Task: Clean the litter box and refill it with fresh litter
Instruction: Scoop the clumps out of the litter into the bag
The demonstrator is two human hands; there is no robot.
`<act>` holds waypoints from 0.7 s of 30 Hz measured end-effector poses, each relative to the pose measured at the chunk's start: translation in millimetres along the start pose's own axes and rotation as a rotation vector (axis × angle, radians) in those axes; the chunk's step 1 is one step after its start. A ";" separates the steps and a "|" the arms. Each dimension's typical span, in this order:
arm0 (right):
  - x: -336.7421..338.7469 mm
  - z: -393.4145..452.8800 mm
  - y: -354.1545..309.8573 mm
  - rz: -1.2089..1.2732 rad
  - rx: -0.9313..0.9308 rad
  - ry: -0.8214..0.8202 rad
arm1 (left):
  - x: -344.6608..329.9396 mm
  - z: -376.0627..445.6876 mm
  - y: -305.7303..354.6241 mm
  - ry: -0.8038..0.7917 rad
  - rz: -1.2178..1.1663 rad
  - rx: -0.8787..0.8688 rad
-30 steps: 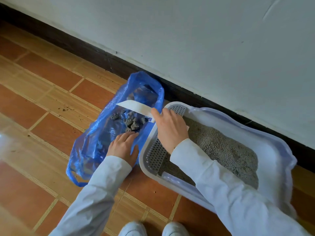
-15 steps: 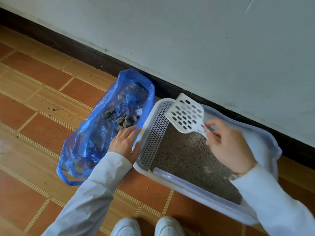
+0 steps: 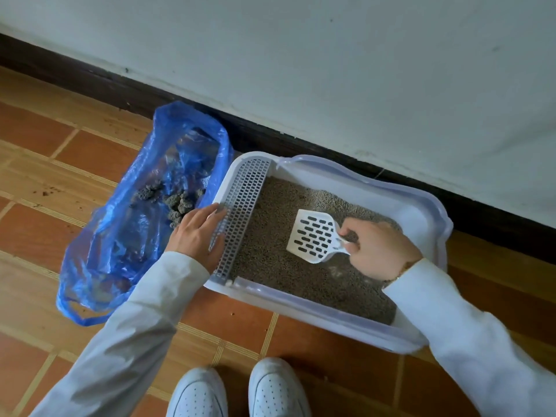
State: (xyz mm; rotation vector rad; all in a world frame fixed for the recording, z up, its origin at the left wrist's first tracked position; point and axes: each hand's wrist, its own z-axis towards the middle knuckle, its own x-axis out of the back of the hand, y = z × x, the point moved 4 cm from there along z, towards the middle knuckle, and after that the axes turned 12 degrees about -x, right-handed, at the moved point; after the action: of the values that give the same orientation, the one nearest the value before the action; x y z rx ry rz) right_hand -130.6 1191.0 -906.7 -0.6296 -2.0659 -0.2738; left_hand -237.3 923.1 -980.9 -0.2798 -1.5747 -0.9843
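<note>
A white litter box (image 3: 421,206) sits on the tiled floor against the wall, with grey litter (image 3: 276,260) inside and a slotted grate (image 3: 240,218) along its left end. My right hand (image 3: 379,248) holds the handle of a white slotted scoop (image 3: 313,239), whose blade lies low over the litter. My left hand (image 3: 198,233) rests flat on the box's left edge beside a blue plastic bag (image 3: 120,236). Dark litter clumps (image 3: 177,200) lie inside the bag.
A dark baseboard (image 3: 301,139) and pale wall run behind the box and bag. My two white shoes (image 3: 237,392) stand just in front of the box. A few crumbs (image 3: 45,192) lie on the orange tiles to the left.
My right hand swung the scoop from over the bag, where it tipped clumps, back across the box and lowered it onto the litter. My left hand shifted from the bag to the box edge.
</note>
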 end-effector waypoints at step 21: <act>-6.0 51.2 -89.8 0.029 0.051 0.031 | 3.6 -4.2 4.4 0.019 0.049 0.026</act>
State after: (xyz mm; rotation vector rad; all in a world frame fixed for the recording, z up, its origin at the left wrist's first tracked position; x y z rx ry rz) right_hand -212.9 1135.0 -935.1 -0.6204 -2.0259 -0.2124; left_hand -232.4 921.5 -976.0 -0.2888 -1.5553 -0.9252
